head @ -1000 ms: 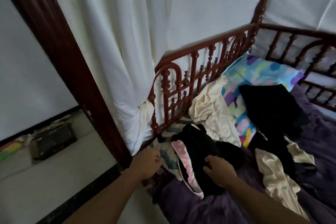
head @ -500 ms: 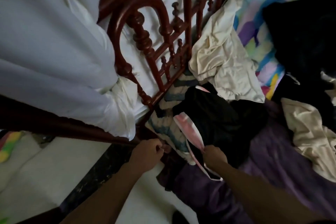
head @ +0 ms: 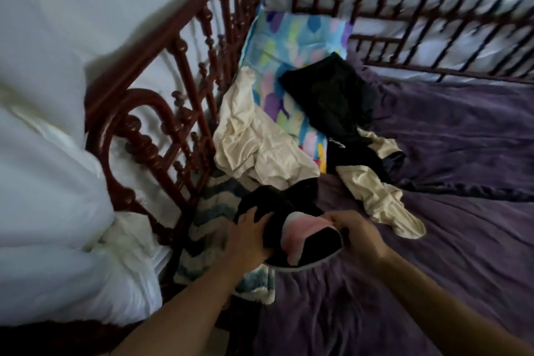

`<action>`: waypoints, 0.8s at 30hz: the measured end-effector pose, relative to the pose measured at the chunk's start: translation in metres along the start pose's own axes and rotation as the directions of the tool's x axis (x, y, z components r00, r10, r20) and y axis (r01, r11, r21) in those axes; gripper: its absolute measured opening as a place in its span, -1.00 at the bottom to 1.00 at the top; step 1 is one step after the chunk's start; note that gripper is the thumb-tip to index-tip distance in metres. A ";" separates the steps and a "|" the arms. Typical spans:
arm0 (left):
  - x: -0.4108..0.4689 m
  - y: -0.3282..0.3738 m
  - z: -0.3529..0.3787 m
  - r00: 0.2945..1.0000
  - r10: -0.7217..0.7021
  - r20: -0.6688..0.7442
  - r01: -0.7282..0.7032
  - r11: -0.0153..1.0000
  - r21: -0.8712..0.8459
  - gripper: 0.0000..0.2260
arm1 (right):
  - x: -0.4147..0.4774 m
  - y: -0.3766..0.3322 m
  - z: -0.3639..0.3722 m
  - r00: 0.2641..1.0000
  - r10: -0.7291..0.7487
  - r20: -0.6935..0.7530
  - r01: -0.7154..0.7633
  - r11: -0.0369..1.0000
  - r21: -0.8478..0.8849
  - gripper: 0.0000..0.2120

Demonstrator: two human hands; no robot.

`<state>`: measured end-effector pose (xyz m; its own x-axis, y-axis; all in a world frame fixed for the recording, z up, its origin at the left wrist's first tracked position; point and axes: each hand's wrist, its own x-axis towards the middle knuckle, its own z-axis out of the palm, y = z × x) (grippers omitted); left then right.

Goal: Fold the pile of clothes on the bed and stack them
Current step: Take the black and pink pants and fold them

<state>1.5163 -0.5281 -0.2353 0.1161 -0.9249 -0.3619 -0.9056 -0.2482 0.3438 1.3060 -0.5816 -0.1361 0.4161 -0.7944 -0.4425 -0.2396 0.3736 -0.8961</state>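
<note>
The black garment with a pink stripe (head: pixel 290 227) lies at the near edge of the purple bedspread (head: pixel 433 240), beside the wooden rail (head: pixel 185 113). The left hand (head: pixel 248 237) grips its black side; the right hand (head: pixel 357 235) pinches the striped edge. Behind it lie a cream shirt (head: pixel 254 147), more dark and cream clothes (head: pixel 372 182) and a colourful pillow (head: pixel 289 37).

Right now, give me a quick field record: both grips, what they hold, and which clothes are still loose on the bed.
left grip: holds black garment with pink-and-white stripe, left side
right grip: pinches same garment's striped end
unfolded: crumpled cream cloth; second cream cloth; black cloth lying partly on multicoloured pillow
surface: purple bedsheet
folded stack: none in view
</note>
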 end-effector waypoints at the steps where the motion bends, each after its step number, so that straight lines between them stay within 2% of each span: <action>1: 0.003 0.009 0.000 0.999 0.038 -0.026 -0.038 0.999 -0.006 -0.47 | -0.013 -0.010 -0.006 0.999 0.010 -0.033 -0.007 0.995 0.101 -0.74; 3: 0.003 0.028 -0.010 0.985 0.147 -0.090 -0.158 0.979 -0.132 -0.69 | -0.035 -0.028 -0.021 0.992 0.001 -0.124 0.034 0.960 0.279 -0.66; 5: 0.000 0.044 -0.033 0.965 0.221 -0.142 -0.258 0.899 -0.353 -0.72 | -0.055 -0.047 -0.038 0.970 -0.003 -0.244 0.100 0.916 0.388 -0.68; 7: -0.002 0.054 -0.070 0.967 0.177 -0.184 -0.250 0.809 -0.533 -0.75 | -0.071 -0.063 -0.062 0.890 0.005 -0.456 0.199 0.895 0.399 -0.66; 9: -0.002 0.064 -0.117 0.979 0.112 -0.168 -0.196 0.724 -0.661 -0.88 | -0.080 -0.072 -0.092 0.721 -0.001 -0.693 0.226 0.946 0.233 -0.68; 10: -0.004 0.071 -0.142 0.976 0.130 -0.176 -0.216 0.696 -0.685 -0.92 | -0.083 -0.074 -0.107 0.652 -0.028 -0.758 0.174 0.978 0.114 -0.72; 12: -0.015 0.096 -0.190 0.949 0.256 -0.181 -0.309 0.666 -0.679 -0.92 | -0.084 -0.069 -0.130 0.594 -0.084 -0.800 0.035 0.996 -0.079 -0.75; 15: -0.049 0.144 -0.240 0.876 0.465 -0.126 -0.432 0.641 -0.634 -0.87 | -0.085 -0.061 -0.147 0.604 -0.141 -0.784 -0.098 0.964 -0.248 -0.63; 17: -0.069 0.168 -0.259 0.838 0.540 -0.083 -0.448 0.593 -0.669 -0.92 | -0.092 -0.063 -0.147 0.677 -0.240 -0.696 -0.105 0.904 -0.414 -0.64; 18: -0.076 0.178 -0.267 0.825 0.562 -0.054 -0.430 0.562 -0.706 -0.87 | -0.097 -0.066 -0.143 0.709 -0.302 -0.637 -0.049 0.880 -0.473 -0.70; 20: -0.087 0.192 -0.279 0.812 0.582 -0.036 -0.413 0.530 -0.741 -0.79 | -0.113 -0.073 -0.123 0.771 -0.436 -0.464 0.152 0.834 -0.530 -0.88; 22: -0.096 0.208 -0.286 0.814 0.576 -0.071 -0.425 0.509 -0.749 -0.78 | -0.125 -0.072 -0.102 0.805 -0.534 -0.259 0.273 0.721 -0.637 -0.46; 23: -0.100 0.216 -0.288 0.816 0.571 -0.086 -0.424 0.492 -0.760 -0.78 | -0.127 -0.070 -0.092 0.807 -0.555 -0.200 0.292 0.671 -0.681 -0.37; 24: -0.103 0.223 -0.288 0.815 0.572 -0.095 -0.426 0.479 -0.768 -0.77 | -0.128 -0.070 -0.083 0.795 -0.588 -0.152 0.332 0.631 -0.701 -0.47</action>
<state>1.4198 -0.5710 0.1284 -0.3843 -0.9231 -0.0161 -0.1705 0.0538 0.9839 1.1969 -0.5460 -0.0137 0.3377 -0.9238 0.1801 -0.6281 -0.3637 -0.6879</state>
